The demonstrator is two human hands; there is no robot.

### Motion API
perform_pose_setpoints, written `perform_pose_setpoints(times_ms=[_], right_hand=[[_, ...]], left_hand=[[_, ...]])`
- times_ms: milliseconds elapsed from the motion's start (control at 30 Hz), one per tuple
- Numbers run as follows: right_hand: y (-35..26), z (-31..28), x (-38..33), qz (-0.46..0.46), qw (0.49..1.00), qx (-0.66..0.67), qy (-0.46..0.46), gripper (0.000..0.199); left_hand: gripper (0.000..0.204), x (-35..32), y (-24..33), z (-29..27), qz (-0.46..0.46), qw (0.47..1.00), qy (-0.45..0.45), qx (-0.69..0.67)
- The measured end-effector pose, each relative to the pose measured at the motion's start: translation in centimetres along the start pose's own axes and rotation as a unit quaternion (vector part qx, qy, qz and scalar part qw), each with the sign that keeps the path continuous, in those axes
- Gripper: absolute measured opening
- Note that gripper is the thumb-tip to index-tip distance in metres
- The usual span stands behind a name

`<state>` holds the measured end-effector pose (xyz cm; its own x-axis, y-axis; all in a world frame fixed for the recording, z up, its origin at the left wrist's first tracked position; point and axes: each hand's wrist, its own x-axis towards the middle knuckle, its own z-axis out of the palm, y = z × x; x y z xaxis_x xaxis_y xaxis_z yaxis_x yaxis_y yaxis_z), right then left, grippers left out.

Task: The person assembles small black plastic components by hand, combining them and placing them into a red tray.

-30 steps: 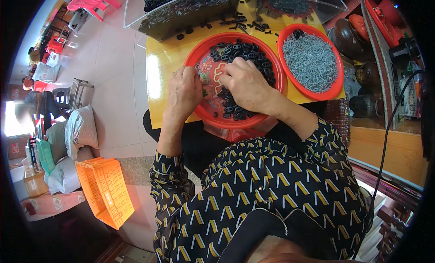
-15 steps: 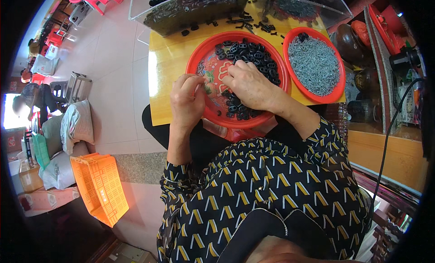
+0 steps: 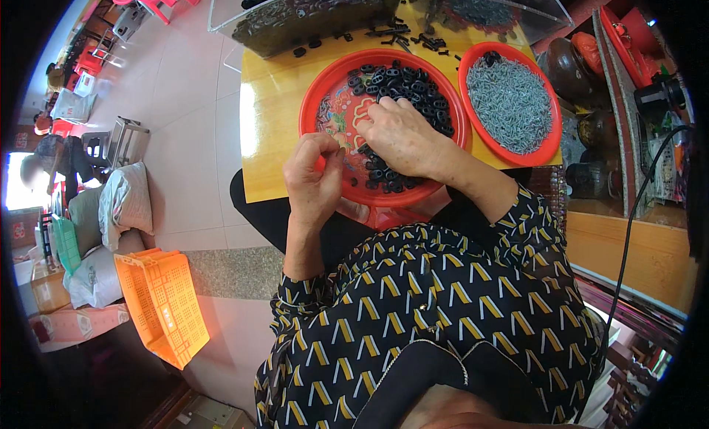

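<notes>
A round red tray [image 3: 309,104] with a printed floral bottom sits in front of me on a yellow wooden table [image 3: 269,141]. Small black oval parts with holes [image 3: 413,86] fill mainly its right side. My left hand [image 3: 314,174] is over the tray's left edge, thumb and fingers pinched together; whatever is between them is hidden. Above the middle of the tray, my right hand [image 3: 402,139] has its fingers bent down and closed beside the black parts; its fingertips are out of sight. To the right stands another red tray [image 3: 555,130], heaped with small silvery screws [image 3: 509,104].
Two clear bins stand at the table's back, the left bin [image 3: 317,19] holding many black parts, the right bin [image 3: 487,19] darker pieces. Loose black pieces [image 3: 430,42] lie before them. An orange crate [image 3: 166,303] is on the floor, left. A black cable [image 3: 626,244] hangs at right.
My left hand has shifted slightly right and down, its wrist turning so the fingers curl in more. The right hand stays nearly in place over the tray.
</notes>
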<state>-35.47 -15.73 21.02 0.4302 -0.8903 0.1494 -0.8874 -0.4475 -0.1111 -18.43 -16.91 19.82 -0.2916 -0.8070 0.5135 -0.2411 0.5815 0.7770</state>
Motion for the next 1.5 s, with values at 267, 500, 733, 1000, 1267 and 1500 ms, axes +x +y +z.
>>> perform_pose_setpoints(times_ms=[267,500,733,1000,1267,1500], right_hand=[[0.2,-0.4,0.1,-0.008,1.000,0.018,-0.024,0.010],[0.8,-2.2,-1.1,0.084,0.949,0.272,0.137,0.012],[-2.1,-2.6,-2.6,0.220,0.687,0.678,0.143,0.014],[-2.8,-2.0,-4.1,0.248,0.675,0.682,0.129,0.005],[-2.7,-1.6,-5.1,0.235,0.698,0.666,0.120,0.007],[-2.8,-2.5,-5.4,0.275,0.688,0.667,0.082,0.008]], left_hand=[[0.013,-0.5,0.4,0.3,-0.020,0.999,-0.001,-0.043],[0.009,-1.1,2.2,0.8,-0.179,0.940,0.014,-0.291],[0.011,-1.1,2.5,2.6,-0.288,0.797,0.006,-0.531],[0.011,-1.4,2.7,2.6,-0.270,0.820,0.005,-0.504],[0.013,-1.6,2.4,3.0,-0.297,0.780,-0.011,-0.550],[0.012,-1.8,1.8,2.5,-0.346,0.718,-0.020,-0.603]])
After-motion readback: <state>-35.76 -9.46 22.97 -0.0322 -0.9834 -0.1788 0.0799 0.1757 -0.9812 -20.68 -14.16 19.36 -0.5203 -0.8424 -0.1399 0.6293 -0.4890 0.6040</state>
